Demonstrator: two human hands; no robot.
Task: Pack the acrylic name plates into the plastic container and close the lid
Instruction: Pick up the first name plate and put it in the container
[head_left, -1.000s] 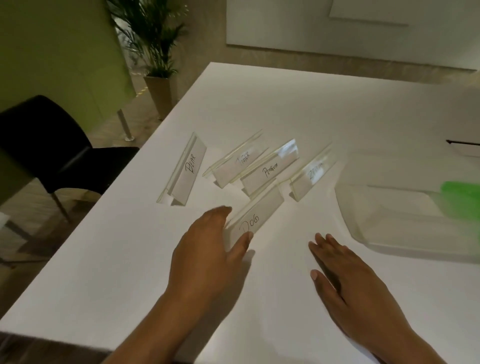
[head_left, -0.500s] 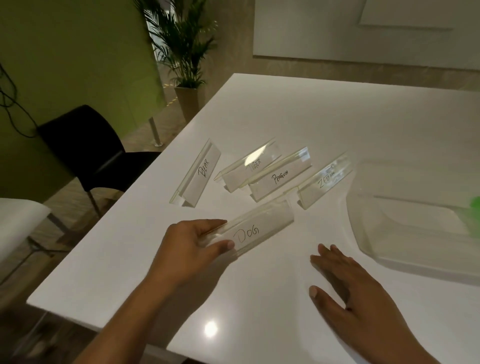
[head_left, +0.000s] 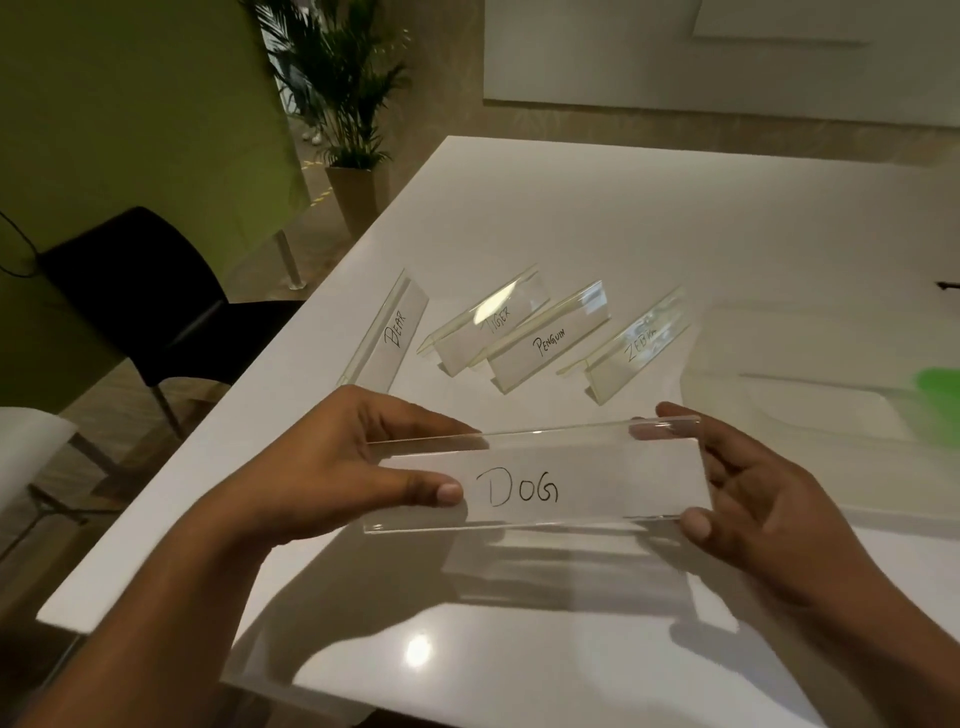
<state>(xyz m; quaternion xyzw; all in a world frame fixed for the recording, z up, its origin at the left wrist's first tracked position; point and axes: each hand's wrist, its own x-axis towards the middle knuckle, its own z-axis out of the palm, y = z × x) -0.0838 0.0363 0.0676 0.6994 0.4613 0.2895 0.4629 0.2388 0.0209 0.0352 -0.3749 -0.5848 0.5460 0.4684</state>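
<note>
Clear acrylic name plate (head_left: 587, 483), white card inside reading DOG, held level above the table (head_left: 571, 208). Left hand (head_left: 332, 467) pinches one end, thumb on the front; right hand (head_left: 753, 499) grips the other end. Translucent container (head_left: 810, 457) at right, blurred; contents unclear, green patch showing

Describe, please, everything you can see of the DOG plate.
The DOG plate is clear acrylic with a white paper insert hand-lettered DOG in black. It is held level above the table, face toward the camera; the left hand pinches its left end, the right hand its right end.
</note>
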